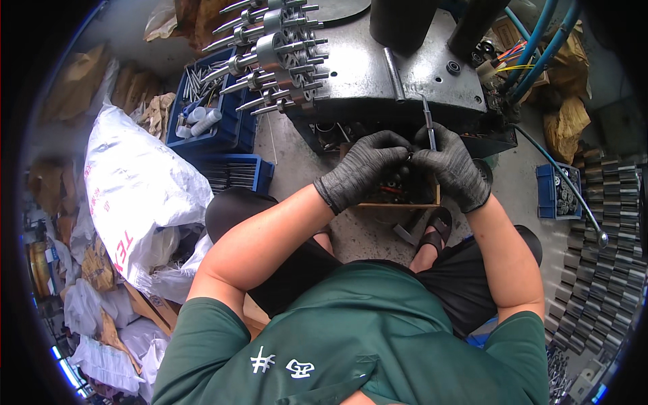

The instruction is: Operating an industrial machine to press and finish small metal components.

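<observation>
My left hand (368, 165), in a dark grey glove, is closed with its fingertips pinched together in front of the metal bench. My right hand (457, 172), gloved alike, grips a slim metal pick with a bent tip (428, 120) that points up and away from me. The fingertips of both hands meet at a small dark piece (410, 156), mostly hidden and too small to name. Just beyond the hands, a steel rod (393, 75) lies on the bench top (351, 74). A ring-shaped bearing (453, 67) rests farther right on it.
Shafts with metal rotors (273, 54) are stacked at the bench's left. Blue bins (243, 138) and a white sack (142, 196) stand left. Below my hands is an open drawer (398, 204). At right are a blue bin of parts (559, 192) and rows of metal cylinders (601, 256).
</observation>
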Demonstrator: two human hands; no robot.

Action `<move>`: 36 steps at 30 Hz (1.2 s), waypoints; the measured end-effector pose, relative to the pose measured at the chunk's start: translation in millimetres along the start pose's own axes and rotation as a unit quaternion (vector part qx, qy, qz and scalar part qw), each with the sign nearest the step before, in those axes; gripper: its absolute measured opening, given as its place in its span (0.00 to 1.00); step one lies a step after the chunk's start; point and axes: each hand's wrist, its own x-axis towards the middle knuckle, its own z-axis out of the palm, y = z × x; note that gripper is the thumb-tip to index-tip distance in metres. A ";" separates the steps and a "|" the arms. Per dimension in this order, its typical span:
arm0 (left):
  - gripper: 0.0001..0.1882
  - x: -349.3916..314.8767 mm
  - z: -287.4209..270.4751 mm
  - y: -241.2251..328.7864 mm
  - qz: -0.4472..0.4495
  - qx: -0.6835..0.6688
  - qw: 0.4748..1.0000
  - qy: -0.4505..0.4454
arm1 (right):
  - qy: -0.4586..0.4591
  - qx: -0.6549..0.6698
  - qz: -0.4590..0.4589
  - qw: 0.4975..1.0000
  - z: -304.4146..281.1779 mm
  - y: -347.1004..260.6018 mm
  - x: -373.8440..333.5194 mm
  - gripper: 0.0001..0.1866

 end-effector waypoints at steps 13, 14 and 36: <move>0.15 3.6 -4.7 -4.8 -0.078 -0.169 0.980 -0.063 | 0.053 0.098 -0.037 0.993 9.3 3.4 -8.0 0.16; 0.15 2.8 -3.4 -3.6 -0.080 -0.168 0.980 -0.073 | 0.051 0.094 -0.038 0.994 9.0 4.4 -8.0 0.16; 0.06 0.2 -9.0 19.8 -0.028 -0.085 0.996 0.004 | -0.036 0.154 0.016 0.987 -3.5 -19.6 -17.9 0.39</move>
